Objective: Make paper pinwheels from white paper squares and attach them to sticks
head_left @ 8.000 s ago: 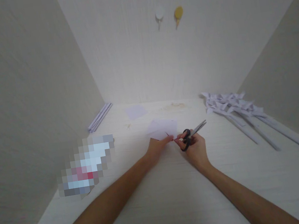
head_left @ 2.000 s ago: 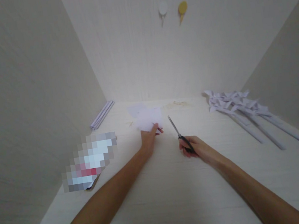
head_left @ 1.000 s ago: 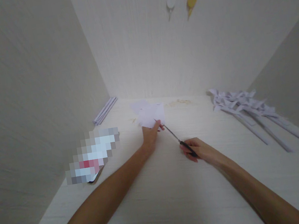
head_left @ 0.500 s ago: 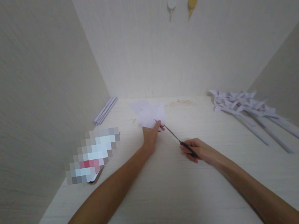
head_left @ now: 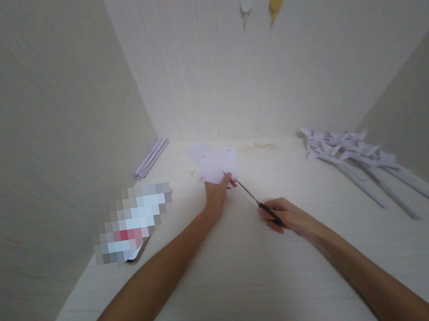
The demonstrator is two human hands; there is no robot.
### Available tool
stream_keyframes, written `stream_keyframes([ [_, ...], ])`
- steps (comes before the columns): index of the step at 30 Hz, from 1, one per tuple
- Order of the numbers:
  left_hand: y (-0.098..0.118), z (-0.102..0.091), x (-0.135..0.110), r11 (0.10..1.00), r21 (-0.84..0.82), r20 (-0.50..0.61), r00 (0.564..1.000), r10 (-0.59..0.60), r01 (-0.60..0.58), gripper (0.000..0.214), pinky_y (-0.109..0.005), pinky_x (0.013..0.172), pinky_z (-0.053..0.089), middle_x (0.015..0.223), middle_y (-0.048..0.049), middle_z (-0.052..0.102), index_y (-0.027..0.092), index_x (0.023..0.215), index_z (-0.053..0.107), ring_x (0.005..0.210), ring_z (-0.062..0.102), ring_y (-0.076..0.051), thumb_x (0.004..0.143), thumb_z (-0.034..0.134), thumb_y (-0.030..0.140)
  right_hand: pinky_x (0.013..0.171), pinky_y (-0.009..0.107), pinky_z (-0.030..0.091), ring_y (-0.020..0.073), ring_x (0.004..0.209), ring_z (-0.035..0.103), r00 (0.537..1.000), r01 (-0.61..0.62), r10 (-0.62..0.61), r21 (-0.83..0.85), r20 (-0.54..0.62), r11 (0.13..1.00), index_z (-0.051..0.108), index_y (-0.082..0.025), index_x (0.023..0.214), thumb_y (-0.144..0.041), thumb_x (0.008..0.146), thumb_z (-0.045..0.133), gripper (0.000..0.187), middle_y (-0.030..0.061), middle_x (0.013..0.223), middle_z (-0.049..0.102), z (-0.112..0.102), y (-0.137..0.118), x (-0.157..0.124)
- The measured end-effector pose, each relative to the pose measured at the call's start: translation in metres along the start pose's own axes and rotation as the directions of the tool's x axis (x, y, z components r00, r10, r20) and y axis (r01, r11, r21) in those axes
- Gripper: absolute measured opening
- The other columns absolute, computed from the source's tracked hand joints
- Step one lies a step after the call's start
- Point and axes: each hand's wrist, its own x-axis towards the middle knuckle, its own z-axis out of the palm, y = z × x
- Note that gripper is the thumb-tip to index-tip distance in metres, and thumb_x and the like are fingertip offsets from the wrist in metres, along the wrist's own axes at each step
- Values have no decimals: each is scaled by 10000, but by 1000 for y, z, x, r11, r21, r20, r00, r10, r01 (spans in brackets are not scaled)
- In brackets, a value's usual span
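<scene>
My left hand (head_left: 218, 196) pinches the near edge of a white paper piece (head_left: 217, 163), with the thumb on top. Behind it, another paper piece (head_left: 197, 153) partly shows. In my right hand (head_left: 282, 214) is a black-handled tool (head_left: 271, 214) with a thin metal shaft, somewhat like a screwdriver; its exact kind is unclear. The shaft slants up and left to my left fingertips at the paper. A short dark line, perhaps its tip, shows on the paper just past my thumb.
Several paper pinwheels (head_left: 345, 146) on rolled paper sticks lie at the right. A bundle of paper sticks (head_left: 152, 159) rests against the left wall, with a blurred phone (head_left: 139, 224) nearer. White (head_left: 246, 3) and yellow (head_left: 276, 2) hooks are on the back wall.
The paper's far edge, which stood up in flaps with a dip between them, now looks flatter and straighter. Both hands and the tool stay almost in place.
</scene>
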Motion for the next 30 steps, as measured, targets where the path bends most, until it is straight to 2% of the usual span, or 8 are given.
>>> stream_keyframes([
  [5,1,0,-1,1000,6,11,1000,0,0,158,-218,497,386,473,19,540,153,505,514,477,514,-101,632,521,247,365,214,195,49,318,280,1000,-12,12,16,-2,1000,384,-174,473,-553,669,433,430,-50,332,377,1,-5,-1],
  [11,-1,-1,0,999,35,11,1000,-18,18,182,-223,502,385,478,14,548,155,488,516,493,521,-109,630,523,269,369,208,197,49,325,279,1000,-20,20,-4,-5,1000,398,-168,489,-510,701,428,404,-51,333,381,0,2,0],
  [30,-8,-1,2,1000,-26,47,999,-15,17,129,-207,467,381,515,20,555,153,538,532,471,507,-91,594,579,259,391,215,212,55,341,290,1000,23,-23,-21,-18,1000,374,-174,480,-484,723,424,397,-52,344,373,0,8,2],
])
